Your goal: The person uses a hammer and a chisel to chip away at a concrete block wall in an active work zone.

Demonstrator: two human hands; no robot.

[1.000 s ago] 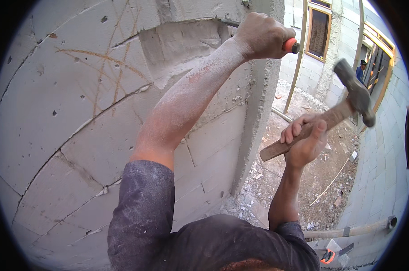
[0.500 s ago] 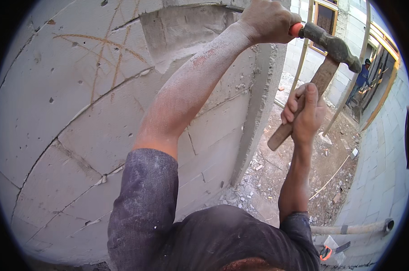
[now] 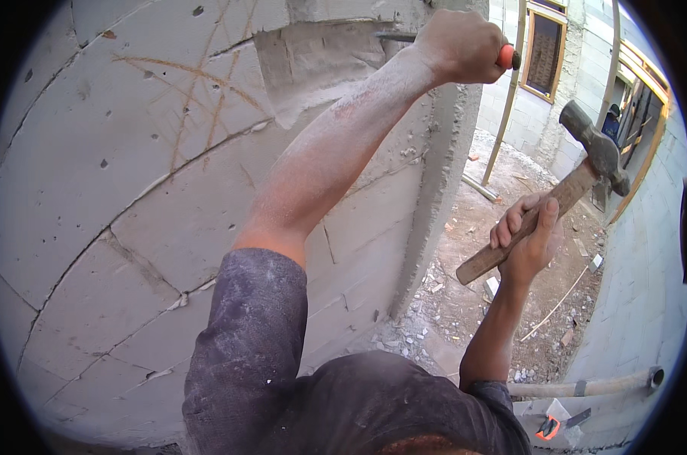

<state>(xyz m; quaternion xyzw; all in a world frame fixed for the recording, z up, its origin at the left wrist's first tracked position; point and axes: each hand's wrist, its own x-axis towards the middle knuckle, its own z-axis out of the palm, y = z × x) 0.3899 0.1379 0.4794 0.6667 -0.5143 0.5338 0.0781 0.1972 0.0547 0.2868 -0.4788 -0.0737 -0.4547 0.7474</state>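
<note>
My left hand (image 3: 461, 47) is closed round the orange handle of a chisel (image 3: 505, 57). Its metal blade reaches left, into the edge of a shallow recess (image 3: 324, 57) cut in the pale block wall. The chisel's tip lies against or close to the recess; exact contact is hard to tell. In my right hand (image 3: 533, 235) is a hammer (image 3: 529, 236), gripped by its wooden handle. The hammer's dark steel head is raised up and to the right, apart from the chisel's butt end. White dust coats my left forearm.
Orange crossed marks (image 3: 195, 80) run over the block wall (image 3: 131, 250). Rubble litters the ground (image 3: 502, 303) below. Poles (image 3: 506, 106) stand near a wood-framed window (image 3: 543, 53). A pipe (image 3: 586, 387) lies at lower right. Another person (image 3: 611, 121) is far off at right.
The hammer has swung away from the chisel's handle end, down and to the right with my right hand. My left hand still holds the chisel at the recess.
</note>
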